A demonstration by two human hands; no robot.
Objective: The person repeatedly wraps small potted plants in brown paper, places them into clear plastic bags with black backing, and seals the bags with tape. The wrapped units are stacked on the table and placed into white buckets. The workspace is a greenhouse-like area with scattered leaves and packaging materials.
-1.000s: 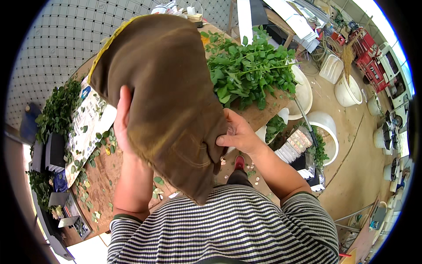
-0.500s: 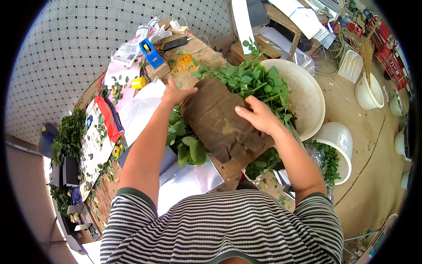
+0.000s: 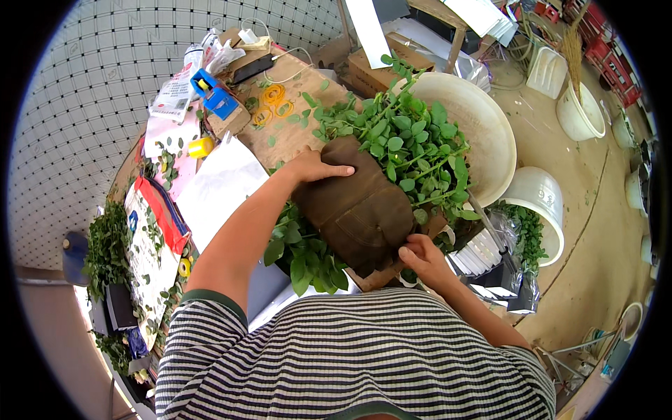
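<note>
A brown stitched cloth (image 3: 360,217) lies bunched over a bundle of leafy green stems (image 3: 413,136) on the wooden table. My left hand (image 3: 313,168) grips the cloth's upper left edge, thumb on top and the other fingers partly hidden. At the lower right edge my right hand (image 3: 425,260) has its thumb and fingers closed on the cloth. Leaves stick out beyond the cloth at upper right and more leaves (image 3: 308,252) at lower left. What lies under the cloth is hidden.
Yellow rubber bands (image 3: 273,101), a blue tape dispenser (image 3: 215,96) and a phone (image 3: 253,68) lie farther back on the table (image 3: 297,73). To the right stand a large pale basin (image 3: 490,133) and a tipped white bucket (image 3: 542,192) with greenery. White paper (image 3: 231,175) lies left.
My right hand has moved from the top of the cloth down to its lower right edge. My left hand has shifted right and down onto the cloth, which now sits more bunched.
</note>
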